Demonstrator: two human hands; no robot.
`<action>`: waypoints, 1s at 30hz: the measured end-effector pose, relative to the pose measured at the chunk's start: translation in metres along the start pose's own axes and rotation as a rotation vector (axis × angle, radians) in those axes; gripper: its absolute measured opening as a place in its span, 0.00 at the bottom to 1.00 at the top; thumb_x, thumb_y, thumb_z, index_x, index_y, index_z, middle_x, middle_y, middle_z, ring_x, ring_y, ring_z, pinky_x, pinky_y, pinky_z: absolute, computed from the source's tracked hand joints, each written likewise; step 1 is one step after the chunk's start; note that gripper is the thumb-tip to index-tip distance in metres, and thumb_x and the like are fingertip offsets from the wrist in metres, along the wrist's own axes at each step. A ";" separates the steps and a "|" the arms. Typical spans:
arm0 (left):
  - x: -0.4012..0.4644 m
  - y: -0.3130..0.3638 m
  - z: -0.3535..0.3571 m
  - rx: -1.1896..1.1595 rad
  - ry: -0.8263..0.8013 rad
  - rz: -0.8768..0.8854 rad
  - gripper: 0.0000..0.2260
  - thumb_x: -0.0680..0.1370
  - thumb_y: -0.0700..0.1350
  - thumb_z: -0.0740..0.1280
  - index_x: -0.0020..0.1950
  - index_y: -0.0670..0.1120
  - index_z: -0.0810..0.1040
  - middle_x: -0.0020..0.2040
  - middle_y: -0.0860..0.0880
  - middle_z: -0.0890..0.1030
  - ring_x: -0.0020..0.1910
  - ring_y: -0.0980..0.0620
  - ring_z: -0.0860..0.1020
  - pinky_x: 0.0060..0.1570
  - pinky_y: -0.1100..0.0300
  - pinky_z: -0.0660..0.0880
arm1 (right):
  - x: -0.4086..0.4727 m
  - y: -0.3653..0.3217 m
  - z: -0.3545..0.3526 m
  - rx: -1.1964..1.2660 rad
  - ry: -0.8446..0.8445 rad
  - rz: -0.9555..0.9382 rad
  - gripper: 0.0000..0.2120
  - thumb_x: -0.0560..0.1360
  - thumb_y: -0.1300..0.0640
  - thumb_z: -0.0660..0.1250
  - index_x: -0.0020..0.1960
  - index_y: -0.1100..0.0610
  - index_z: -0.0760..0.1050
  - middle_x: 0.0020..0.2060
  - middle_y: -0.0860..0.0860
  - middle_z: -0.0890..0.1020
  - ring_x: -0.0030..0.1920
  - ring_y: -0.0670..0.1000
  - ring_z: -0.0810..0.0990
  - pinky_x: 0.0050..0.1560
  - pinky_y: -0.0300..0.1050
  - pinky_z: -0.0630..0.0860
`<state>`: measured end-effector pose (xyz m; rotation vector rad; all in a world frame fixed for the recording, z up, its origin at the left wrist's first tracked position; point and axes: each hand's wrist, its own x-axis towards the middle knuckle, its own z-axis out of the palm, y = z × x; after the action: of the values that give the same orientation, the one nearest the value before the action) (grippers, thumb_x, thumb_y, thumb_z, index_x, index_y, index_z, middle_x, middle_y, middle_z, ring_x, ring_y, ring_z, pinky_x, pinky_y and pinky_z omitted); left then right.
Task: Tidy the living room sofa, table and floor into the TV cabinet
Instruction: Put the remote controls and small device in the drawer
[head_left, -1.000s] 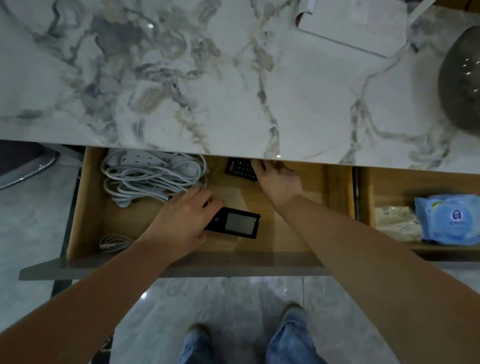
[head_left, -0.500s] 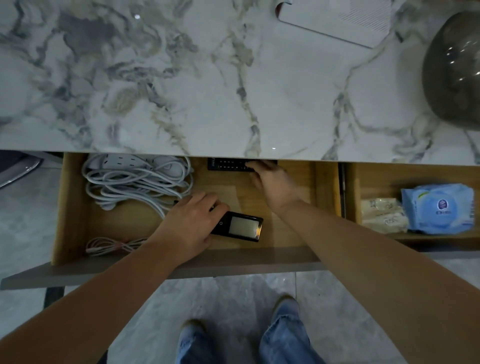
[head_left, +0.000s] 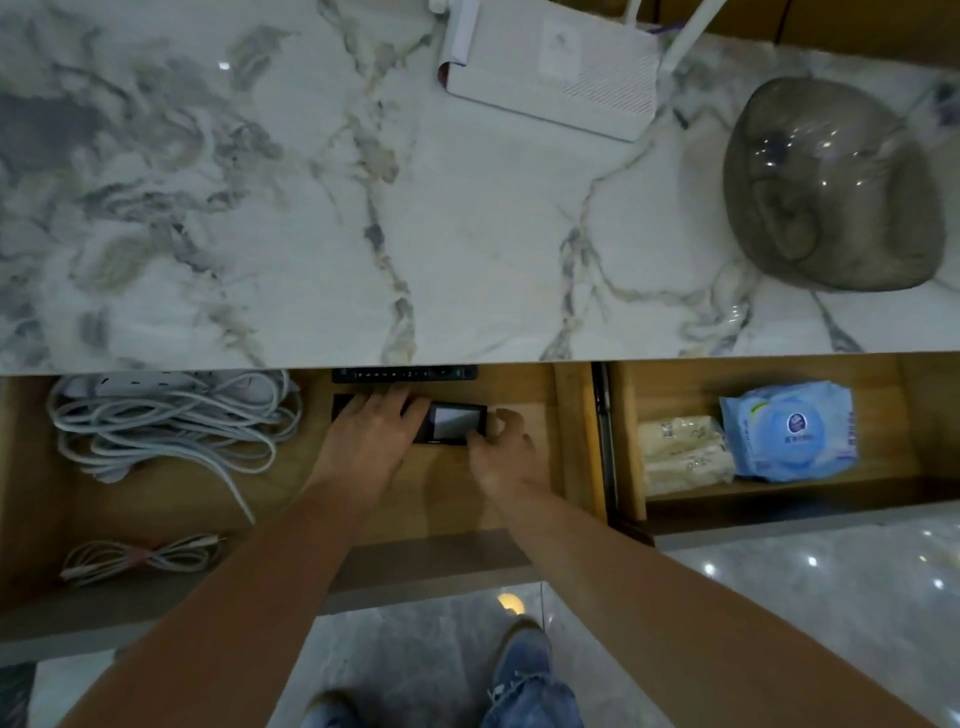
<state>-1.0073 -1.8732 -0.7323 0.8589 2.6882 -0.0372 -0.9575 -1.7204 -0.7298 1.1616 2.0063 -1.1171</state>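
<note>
Head view: white cable (head_left: 171, 426) left of hands (head_left: 363, 441).

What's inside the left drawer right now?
In the left drawer: coiled white power strip, small cable bundle, black remote at the back, and a screened device under both hands. The marble top hides the drawer's rear.

No text can be read with any certainty. The blue wipes pack (head_left: 789, 431) in the right drawer carries a round dark logo with white marks and a line of small print under it, all too blurred to make out. The pale packets (head_left: 683, 454) beside it show a few dark printed characters, also illegible. The black remote (head_left: 404, 373) at the back of the left drawer has a row of tiny white key marks, too small to read.
</note>
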 end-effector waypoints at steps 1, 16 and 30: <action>0.001 0.000 0.003 0.039 0.016 -0.018 0.30 0.56 0.33 0.79 0.58 0.43 0.82 0.57 0.39 0.80 0.47 0.39 0.81 0.45 0.48 0.78 | 0.003 -0.001 0.003 0.120 -0.009 0.018 0.22 0.78 0.54 0.62 0.71 0.47 0.62 0.62 0.55 0.75 0.56 0.57 0.79 0.52 0.49 0.76; -0.044 0.012 -0.010 0.013 -0.164 -0.190 0.23 0.64 0.35 0.77 0.58 0.41 0.81 0.47 0.40 0.82 0.45 0.40 0.81 0.38 0.48 0.80 | -0.032 0.000 -0.016 0.676 0.035 0.157 0.17 0.80 0.68 0.56 0.46 0.51 0.79 0.54 0.53 0.79 0.48 0.52 0.83 0.47 0.50 0.84; -0.064 0.055 -0.162 -0.193 -0.114 -0.090 0.09 0.82 0.50 0.58 0.61 0.52 0.71 0.53 0.52 0.76 0.51 0.50 0.76 0.40 0.54 0.76 | -0.138 -0.034 -0.112 0.746 0.156 0.031 0.13 0.78 0.65 0.64 0.40 0.51 0.79 0.38 0.49 0.83 0.38 0.51 0.83 0.48 0.55 0.84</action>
<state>-0.9737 -1.8445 -0.5553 0.6573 2.5713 0.1464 -0.9298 -1.6895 -0.5538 1.6642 1.6970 -1.8921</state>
